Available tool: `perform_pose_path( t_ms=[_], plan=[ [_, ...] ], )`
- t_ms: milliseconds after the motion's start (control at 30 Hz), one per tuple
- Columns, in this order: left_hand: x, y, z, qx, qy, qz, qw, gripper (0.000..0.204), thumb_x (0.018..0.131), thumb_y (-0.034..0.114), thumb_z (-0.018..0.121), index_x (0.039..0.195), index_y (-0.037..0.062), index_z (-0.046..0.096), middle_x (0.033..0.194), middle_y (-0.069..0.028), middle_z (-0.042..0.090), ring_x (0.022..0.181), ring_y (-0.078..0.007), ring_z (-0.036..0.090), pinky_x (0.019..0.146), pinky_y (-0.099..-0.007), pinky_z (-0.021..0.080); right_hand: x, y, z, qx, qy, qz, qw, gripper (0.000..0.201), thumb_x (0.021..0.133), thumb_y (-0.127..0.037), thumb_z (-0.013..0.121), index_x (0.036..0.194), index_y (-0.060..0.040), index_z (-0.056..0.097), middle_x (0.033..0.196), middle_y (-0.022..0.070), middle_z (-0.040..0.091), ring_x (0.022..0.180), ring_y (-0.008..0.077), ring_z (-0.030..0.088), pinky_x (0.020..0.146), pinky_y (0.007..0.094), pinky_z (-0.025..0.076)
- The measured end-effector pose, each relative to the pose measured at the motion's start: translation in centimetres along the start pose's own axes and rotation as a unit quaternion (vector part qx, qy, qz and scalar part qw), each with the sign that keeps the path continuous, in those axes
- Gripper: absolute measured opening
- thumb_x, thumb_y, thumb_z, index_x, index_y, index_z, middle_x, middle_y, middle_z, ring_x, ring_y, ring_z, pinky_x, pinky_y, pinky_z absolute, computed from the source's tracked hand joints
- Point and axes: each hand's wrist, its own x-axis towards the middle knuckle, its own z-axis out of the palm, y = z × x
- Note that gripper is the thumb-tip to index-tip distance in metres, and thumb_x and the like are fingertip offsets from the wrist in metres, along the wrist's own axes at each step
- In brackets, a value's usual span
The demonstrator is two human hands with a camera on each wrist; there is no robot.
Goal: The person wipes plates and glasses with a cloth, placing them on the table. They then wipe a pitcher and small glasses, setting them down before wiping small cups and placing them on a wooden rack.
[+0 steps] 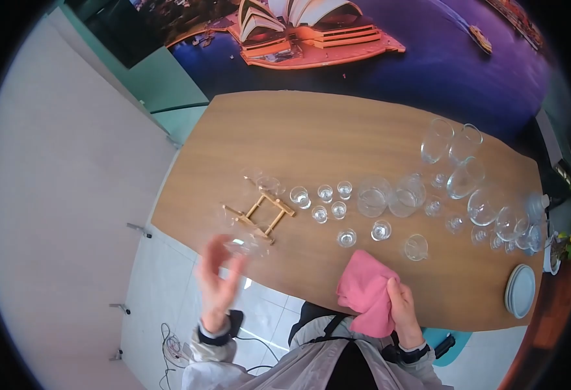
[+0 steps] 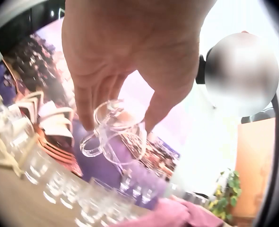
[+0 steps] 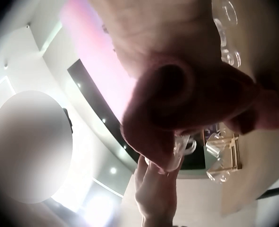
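My left hand [image 1: 219,279], blurred in the head view, is raised at the table's front edge. Its fingers and thumb grip a small clear glass mug [image 2: 118,135] with a looped handle, seen in the left wrist view. Bunched in my right hand [image 1: 402,309] is a pink cloth [image 1: 367,289], held in front of my body. The right wrist view shows the cloth [image 3: 196,99] dark and close, partly overlapping the mug. Just beyond my left hand stands a wooden cup rack [image 1: 266,218] with clear glass mugs hanging from its pegs.
Several small glasses [image 1: 325,193] stand right of the rack, and larger glass vessels [image 1: 406,195] beyond them. More glassware [image 1: 487,207] crowds the table's right side. Stacked white plates [image 1: 521,291] lie at the right front edge, near a potted plant [image 1: 565,247].
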Motion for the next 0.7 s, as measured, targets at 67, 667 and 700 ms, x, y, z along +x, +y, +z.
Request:
perform_pose_path(
  t_ms=[67, 667, 700],
  plan=[
    [2.2, -3.2, -2.6, -0.008, 0.058, -0.041, 0.997, 0.048, 0.085, 0.018, 0.077, 0.123, -0.0027, 0.057, 0.110, -0.0150, 0.070, 0.091, -0.0175, 0.069, 0.077, -0.0309, 0.054, -0.2, 0.9, -0.4, 0.005, 0.000, 0.018, 1.000, 0.039, 0.106, -0.031, 0.047, 0.106, 0.0021, 0.067, 0.097, 0.0000, 0.067, 0.086, 0.0053, 0.057, 0.076, 0.0224, 0.047],
    [5.2, -7.2, -1.5, 0.173, 0.065, -0.060, 0.981, 0.049, 0.084, 0.023, 0.078, 0.122, -0.0028, 0.061, 0.108, -0.0162, 0.068, 0.078, -0.0196, 0.068, 0.070, -0.0318, 0.055, 0.1, 2.7, -1.3, -0.011, 0.019, 0.058, 0.998, 0.042, 0.105, -0.033, 0.048, 0.113, 0.0041, 0.065, 0.106, 0.0045, 0.068, 0.095, 0.0091, 0.060, 0.084, 0.0245, 0.048],
    [5.2, -6.9, -1.4, 0.169, 0.059, -0.063, 0.982, 0.049, 0.083, 0.023, 0.078, 0.122, -0.0026, 0.061, 0.107, -0.0161, 0.068, 0.078, -0.0200, 0.068, 0.070, -0.0321, 0.055, 0.1, 2.5, -1.0, -0.015, 0.030, 0.048, 0.998, 0.041, 0.106, -0.032, 0.048, 0.107, 0.0036, 0.067, 0.100, 0.0026, 0.068, 0.089, 0.0071, 0.059, 0.078, 0.0236, 0.048]
  ],
)
